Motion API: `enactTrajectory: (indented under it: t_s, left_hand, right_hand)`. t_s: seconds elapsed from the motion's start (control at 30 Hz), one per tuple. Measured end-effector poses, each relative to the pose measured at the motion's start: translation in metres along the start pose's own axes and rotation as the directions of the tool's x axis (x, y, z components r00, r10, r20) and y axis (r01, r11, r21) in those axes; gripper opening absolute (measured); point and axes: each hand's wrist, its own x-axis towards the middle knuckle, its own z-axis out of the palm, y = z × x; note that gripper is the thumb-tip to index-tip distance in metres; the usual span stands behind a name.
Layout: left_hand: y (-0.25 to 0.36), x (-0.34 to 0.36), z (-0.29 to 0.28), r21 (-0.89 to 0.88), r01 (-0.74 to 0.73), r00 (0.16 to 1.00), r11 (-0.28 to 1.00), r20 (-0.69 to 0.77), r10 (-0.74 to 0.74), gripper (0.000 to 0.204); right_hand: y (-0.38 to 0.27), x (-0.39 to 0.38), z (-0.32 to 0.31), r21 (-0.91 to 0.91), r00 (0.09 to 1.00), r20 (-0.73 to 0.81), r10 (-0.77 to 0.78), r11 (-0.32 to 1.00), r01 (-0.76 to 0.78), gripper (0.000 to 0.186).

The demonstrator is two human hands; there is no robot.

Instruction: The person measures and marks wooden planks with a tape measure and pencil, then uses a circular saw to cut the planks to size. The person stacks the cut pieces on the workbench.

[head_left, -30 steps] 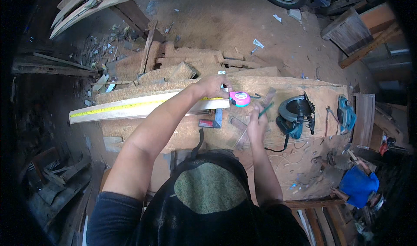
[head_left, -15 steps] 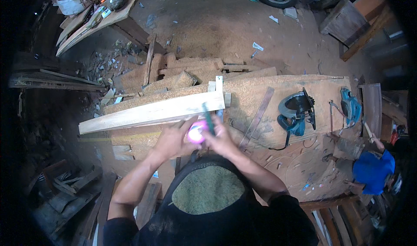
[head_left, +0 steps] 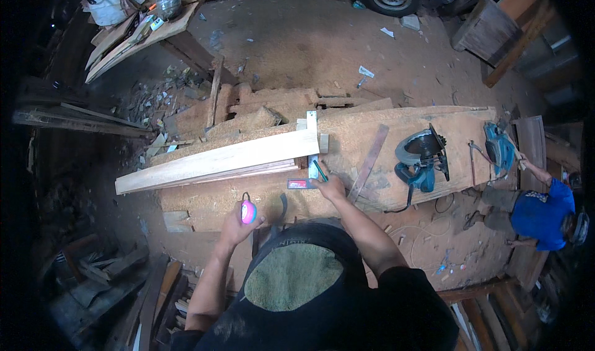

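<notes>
My left hand [head_left: 233, 226] is closed around a round pink-and-blue tape measure [head_left: 248, 213] with a dark loop, held near the workbench's front edge. In my right hand [head_left: 333, 188] is a slim green pencil or pen [head_left: 320, 170], its tip pointing up and left. That hand is beside a try square [head_left: 312, 166], whose red-and-dark stock [head_left: 300, 183] lies left of my fingers. The square's pale blade runs away from me at the right end of a long pale board [head_left: 217, 160]. More thin boards [head_left: 260, 170] show beneath that board.
On the workbench [head_left: 359, 115] are a dark wood strip [head_left: 370, 159], a circular saw [head_left: 421, 165] and a teal power planer [head_left: 498, 147]. At far right, a person in a blue shirt [head_left: 538, 217] reaches toward the planer. Scrap wood [head_left: 93, 267] is piled at left.
My hands have moved apart: the left went down and left with the tape measure, the right moved right with the pencil. The square's stock came into view. The other person moved closer to the planer.
</notes>
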Motion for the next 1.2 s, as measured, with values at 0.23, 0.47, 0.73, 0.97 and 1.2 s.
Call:
enactTrajectory:
  t_s: [0.23, 0.47, 0.73, 0.97, 1.2]
  left_hand:
    - [-0.038, 0.013, 0.036, 0.086, 0.053, 0.994, 0.995, 0.092, -0.061, 0.081]
    - [-0.102, 0.045, 0.078, 0.380, 0.076, 0.967, 0.922, 0.197, -0.160, 0.088]
    - [-0.125, 0.062, 0.094, 0.456, -0.167, 0.982, 0.874, -0.002, 0.189, 0.074]
    - [0.048, 0.086, -0.014, 0.182, -0.632, 0.759, 0.753, -0.048, 0.649, 0.052]
    - [0.097, 0.181, -0.024, 0.255, -0.780, 0.604, 0.571, 0.072, 0.793, 0.066]
  right_hand:
    - [-0.027, -0.001, 0.030, -0.156, 0.969, 0.004, 0.245, 0.958, -0.242, 0.069]
    - [-0.002, 0.015, 0.075, 0.123, 0.916, -0.029, 0.400, 0.911, -0.394, 0.063]
    - [0.040, -0.049, 0.022, 0.529, 0.866, -0.485, 0.121, 0.829, 0.180, 0.039]
    - [-0.023, -0.133, -0.026, 0.789, 0.804, -0.548, 0.229, 0.460, 0.407, 0.036]
    - [-0.106, -0.094, 0.024, 0.841, 0.851, -0.503, 0.149, 0.312, 0.443, 0.029]
